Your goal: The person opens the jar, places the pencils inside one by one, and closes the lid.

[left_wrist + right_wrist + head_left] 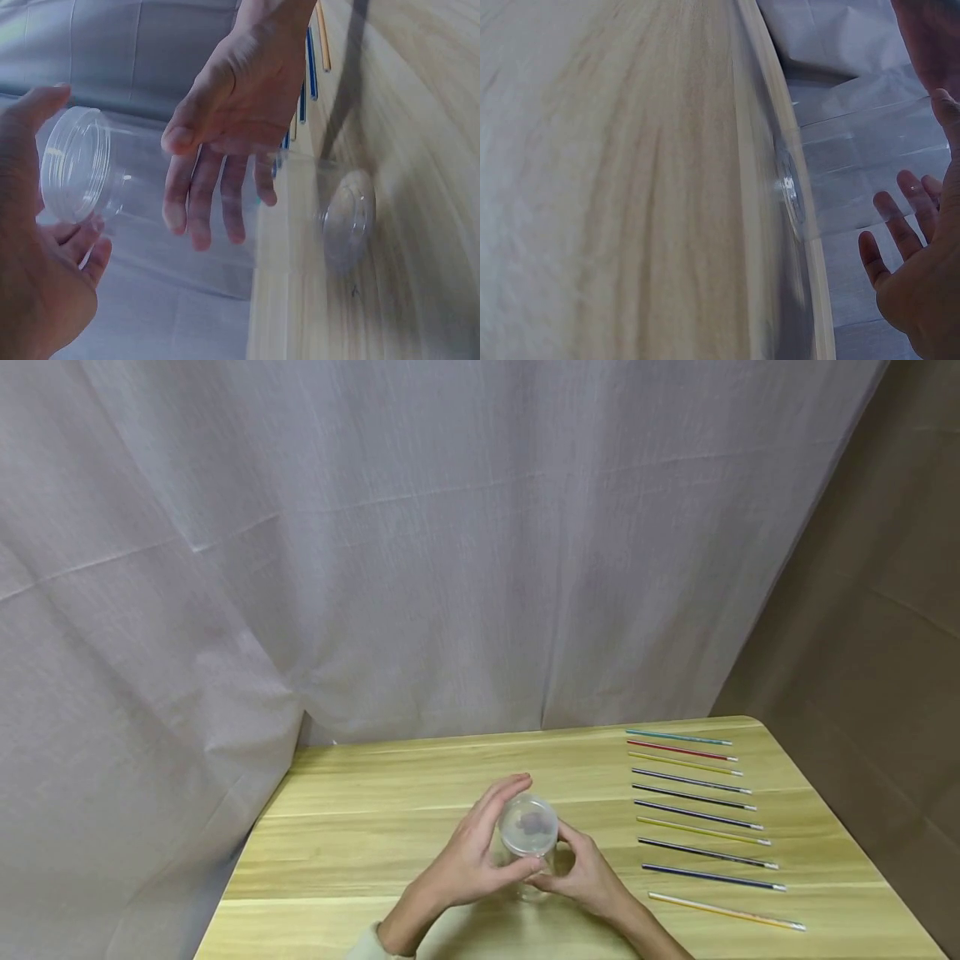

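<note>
A tall clear plastic jar (300,217) stands upright on the wooden table, with a round translucent lid (528,825) at its top. My left hand (474,850) holds the lid, thumb on the near side and fingers round the far left side. Lower down, my right hand (588,875) grips the jar's body from the right, its thumb and fingers on opposite sides. Through the clear wall, the right hand's fingers (199,210) show in the left wrist view. The jar's base (790,186) meets the tabletop in the right wrist view.
On the right side of the wooden table (337,835), several pencils lie in a spaced column, among them a teal pencil (678,737) at the back and a yellow-orange pencil (727,912) at the front. A grey curtain (420,568) hangs behind the table.
</note>
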A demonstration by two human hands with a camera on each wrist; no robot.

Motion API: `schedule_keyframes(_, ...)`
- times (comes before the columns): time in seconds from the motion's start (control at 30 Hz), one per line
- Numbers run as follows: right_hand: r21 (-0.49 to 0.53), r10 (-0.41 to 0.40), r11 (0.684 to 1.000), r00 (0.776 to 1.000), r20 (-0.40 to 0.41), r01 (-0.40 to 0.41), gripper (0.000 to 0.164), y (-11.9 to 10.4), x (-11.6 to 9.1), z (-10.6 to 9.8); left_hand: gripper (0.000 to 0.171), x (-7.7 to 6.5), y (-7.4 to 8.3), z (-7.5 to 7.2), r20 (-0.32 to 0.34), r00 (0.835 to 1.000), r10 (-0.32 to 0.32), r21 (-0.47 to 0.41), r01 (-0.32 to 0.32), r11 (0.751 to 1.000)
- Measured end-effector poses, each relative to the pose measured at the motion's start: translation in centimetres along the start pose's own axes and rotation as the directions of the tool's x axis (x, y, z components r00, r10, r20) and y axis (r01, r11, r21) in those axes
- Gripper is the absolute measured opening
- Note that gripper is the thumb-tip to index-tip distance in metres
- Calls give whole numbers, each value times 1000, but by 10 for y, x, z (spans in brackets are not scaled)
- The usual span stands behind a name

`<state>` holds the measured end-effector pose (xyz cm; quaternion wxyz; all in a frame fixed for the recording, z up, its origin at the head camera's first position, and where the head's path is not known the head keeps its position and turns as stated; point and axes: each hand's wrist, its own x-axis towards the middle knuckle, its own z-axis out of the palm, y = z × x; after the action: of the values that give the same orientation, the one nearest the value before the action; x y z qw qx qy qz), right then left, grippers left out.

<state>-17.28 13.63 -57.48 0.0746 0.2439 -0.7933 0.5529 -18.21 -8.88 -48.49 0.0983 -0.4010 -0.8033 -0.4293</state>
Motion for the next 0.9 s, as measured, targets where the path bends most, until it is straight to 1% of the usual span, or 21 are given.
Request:
schedule_keyframes(0.07,6,-4,1000,1000,2,4,76,1,0,0,89,0,-1,-1,23,1000,13,-20,-13,1000)
schedule_keyframes(0.1,11,-6,1000,1000,3,6,76,1,0,0,88,0,-1,-2,23,999,24,-21,-23,1000)
schedule_keyframes(0.17,24,-10,1000,1000,5,10,78,2,0,0,88,0,-2,-2,13,1000,28,-18,-27,999)
schedule_keyframes(0.27,35,-19,999,1000,2,19,80,3,0,0,86,1,-2,-1,-23,999,29,-12,-29,1000)
schedule_keyframes(0.37,32,-23,999,1000,-1,23,81,4,0,0,83,3,0,-2,-56,998,14,-21,-15,1000)
schedule_keyframes(0.43,32,-16,999,1000,1,16,80,4,0,0,81,4,2,-6,-72,997,-3,-42,-1,999)
schedule_keyframes(0.53,30,-3,1000,1000,7,2,80,3,0,1,81,4,5,-14,-101,994,-39,-67,32,997)
schedule_keyframes(0.63,35,-19,999,1000,14,19,78,3,1,0,81,3,5,-25,-136,989,-57,-77,47,996)
schedule_keyframes(0.77,48,-62,997,998,20,61,75,3,2,0,81,-2,-4,-37,-193,978,-74,-61,63,996)
schedule_keyframes(0.9,63,-65,996,998,25,64,75,3,2,0,80,-13,-18,-44,-254,959,-128,-31,124,992)
